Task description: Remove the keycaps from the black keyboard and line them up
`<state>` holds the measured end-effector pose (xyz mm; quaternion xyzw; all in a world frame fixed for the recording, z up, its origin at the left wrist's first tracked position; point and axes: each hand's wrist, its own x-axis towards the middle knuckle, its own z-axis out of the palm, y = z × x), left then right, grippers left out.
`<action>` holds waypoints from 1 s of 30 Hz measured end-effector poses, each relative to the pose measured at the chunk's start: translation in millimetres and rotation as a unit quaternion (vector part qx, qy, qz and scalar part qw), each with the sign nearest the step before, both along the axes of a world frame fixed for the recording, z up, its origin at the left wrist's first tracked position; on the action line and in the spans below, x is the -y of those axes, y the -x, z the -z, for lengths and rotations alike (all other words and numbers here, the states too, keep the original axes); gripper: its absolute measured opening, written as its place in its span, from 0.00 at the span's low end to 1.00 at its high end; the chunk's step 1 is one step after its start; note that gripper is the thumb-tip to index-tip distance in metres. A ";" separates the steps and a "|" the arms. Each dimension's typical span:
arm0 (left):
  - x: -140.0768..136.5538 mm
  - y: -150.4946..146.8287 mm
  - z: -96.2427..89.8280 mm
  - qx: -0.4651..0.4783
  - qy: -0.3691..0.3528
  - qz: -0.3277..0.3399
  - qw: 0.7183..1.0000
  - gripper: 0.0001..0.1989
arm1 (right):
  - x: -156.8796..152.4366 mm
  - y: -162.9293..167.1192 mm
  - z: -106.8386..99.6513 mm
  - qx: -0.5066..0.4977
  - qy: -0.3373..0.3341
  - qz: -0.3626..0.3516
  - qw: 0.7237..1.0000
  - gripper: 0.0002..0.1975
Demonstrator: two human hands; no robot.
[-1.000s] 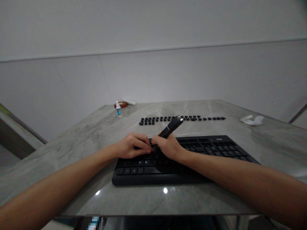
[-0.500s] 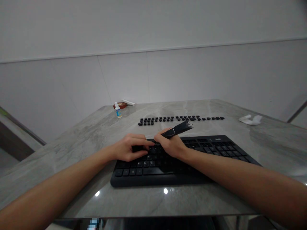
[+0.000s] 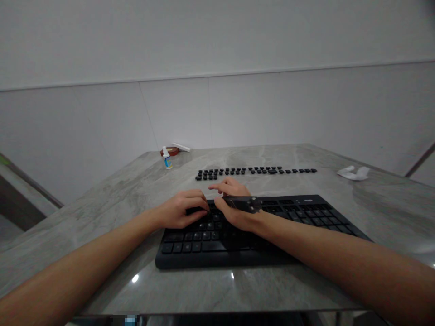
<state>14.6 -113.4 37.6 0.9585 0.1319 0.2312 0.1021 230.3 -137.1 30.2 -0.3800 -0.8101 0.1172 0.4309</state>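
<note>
The worktop (image 3: 190, 292) was grey, glossy and marbled with pale veins, with small bright reflections near its front edge, and the black keyboard (image 3: 220, 258) lay flat on it towards the front. Beyond that, dark keycaps (image 3: 233, 171) sat in uneven rows, bunched at the left and thinning to a single line at the right, with a crumpled white wrapper (image 3: 353, 173) well past that end. At the far left corner stood a white-and-blue bottle (image 3: 166, 159), just before a red-brown case (image 3: 166, 152) and a white strip (image 3: 182, 147).
</note>
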 end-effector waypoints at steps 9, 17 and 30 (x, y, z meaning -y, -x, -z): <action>-0.4 -3.0 5.8 0.073 -0.141 -0.079 0.984 0.05 | 0.0 -0.5 -1.2 -0.017 0.086 -0.056 0.995 0.13; 0.2 -8.2 4.9 0.113 -0.205 -0.076 0.969 0.05 | -9.2 2.7 1.3 -0.089 0.206 -0.068 0.972 0.06; 4.1 -9.8 4.5 0.129 -0.195 -0.043 0.971 0.10 | -14.2 0.6 8.3 -0.065 0.197 -0.081 0.975 0.07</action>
